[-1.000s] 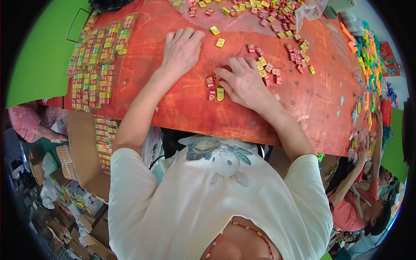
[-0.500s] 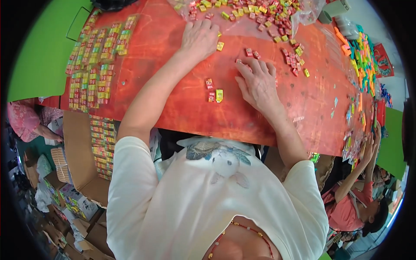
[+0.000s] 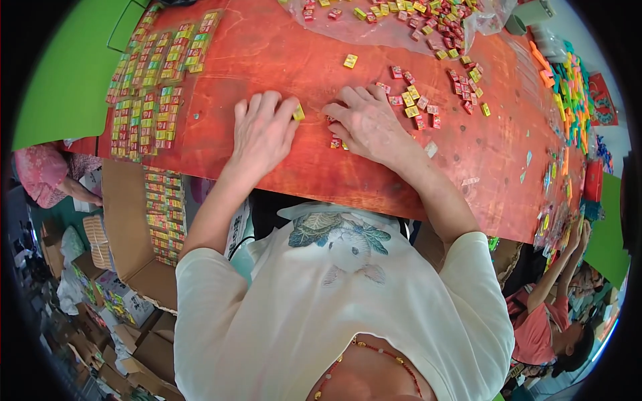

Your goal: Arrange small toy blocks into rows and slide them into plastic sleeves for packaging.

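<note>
My left hand (image 3: 262, 137) rests low over the red table with its fingers bent and slightly apart. Against its inner side sits a small yellow box (image 3: 299, 112); whatever lies beneath the palm is hidden. Opposite it, my right hand (image 3: 372, 125) has its fingers spread and curved over the tabletop. Partly covered by that hand are small red and yellow boxes (image 3: 336, 142). Just beyond its knuckles lies a loose group of red and yellow boxes (image 3: 410, 100). A single yellow box (image 3: 350, 61) lies farther out.
Filled strips of little boxes (image 3: 160, 123) lie in rows at the left. A big pile of loose boxes (image 3: 435, 23) lies on clear plastic at the far side. Colourful plastic pieces (image 3: 572, 93) cover the right edge. An open carton (image 3: 127, 220) stands below left; a co-worker's hands (image 3: 576, 237) are at right.
My left hand has drawn back from the far pile toward me and left. The right hand has shifted left, over the small boxes near me. More loose boxes now show beyond it.
</note>
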`<state>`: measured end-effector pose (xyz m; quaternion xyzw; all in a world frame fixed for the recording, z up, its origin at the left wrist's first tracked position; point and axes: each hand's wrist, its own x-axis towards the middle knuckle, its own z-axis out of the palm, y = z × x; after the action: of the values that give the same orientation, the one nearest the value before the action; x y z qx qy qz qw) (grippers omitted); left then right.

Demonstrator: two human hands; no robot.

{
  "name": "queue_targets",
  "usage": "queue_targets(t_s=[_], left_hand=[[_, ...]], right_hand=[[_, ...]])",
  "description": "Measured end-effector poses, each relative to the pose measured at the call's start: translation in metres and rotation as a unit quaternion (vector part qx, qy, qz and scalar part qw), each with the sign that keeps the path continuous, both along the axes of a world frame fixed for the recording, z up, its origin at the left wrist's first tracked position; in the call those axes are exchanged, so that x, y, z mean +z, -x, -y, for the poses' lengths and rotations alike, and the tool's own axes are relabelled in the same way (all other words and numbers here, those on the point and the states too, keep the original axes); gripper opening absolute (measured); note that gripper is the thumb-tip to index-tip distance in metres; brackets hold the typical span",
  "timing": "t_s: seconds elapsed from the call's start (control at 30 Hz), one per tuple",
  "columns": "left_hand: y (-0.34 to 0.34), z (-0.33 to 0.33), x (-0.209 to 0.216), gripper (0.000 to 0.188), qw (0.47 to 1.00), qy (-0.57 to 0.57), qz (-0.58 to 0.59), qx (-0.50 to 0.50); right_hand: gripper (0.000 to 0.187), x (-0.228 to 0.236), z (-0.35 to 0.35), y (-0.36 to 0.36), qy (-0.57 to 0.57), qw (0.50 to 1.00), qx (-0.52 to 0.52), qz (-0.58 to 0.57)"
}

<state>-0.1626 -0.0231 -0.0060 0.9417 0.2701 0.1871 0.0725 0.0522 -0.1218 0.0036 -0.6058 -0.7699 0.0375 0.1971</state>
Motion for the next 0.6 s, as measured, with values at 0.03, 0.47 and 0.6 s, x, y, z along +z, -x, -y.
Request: queue_targets(t_s=[0.03, 0.47, 0.6], left_hand=[[0.002, 0.007, 0.003, 0.032, 1.000, 0.007, 0.003, -0.004], [-0.022, 0.002, 0.014, 0.043, 0.994, 0.081, -0.003, -0.071], [-0.029, 0.000, 0.033, 0.050, 0.988, 0.104, -0.050, -0.099]], right_hand=[[0.022, -0.001, -0.002, -0.001, 0.002, 1.000, 0.003, 0.010], [0.022, -0.001, 0.021, -0.047, -0.008, 0.989, -0.131, 0.064], [0.022, -0.002, 0.037, -0.034, -0.030, 0.993, -0.093, 0.072]])
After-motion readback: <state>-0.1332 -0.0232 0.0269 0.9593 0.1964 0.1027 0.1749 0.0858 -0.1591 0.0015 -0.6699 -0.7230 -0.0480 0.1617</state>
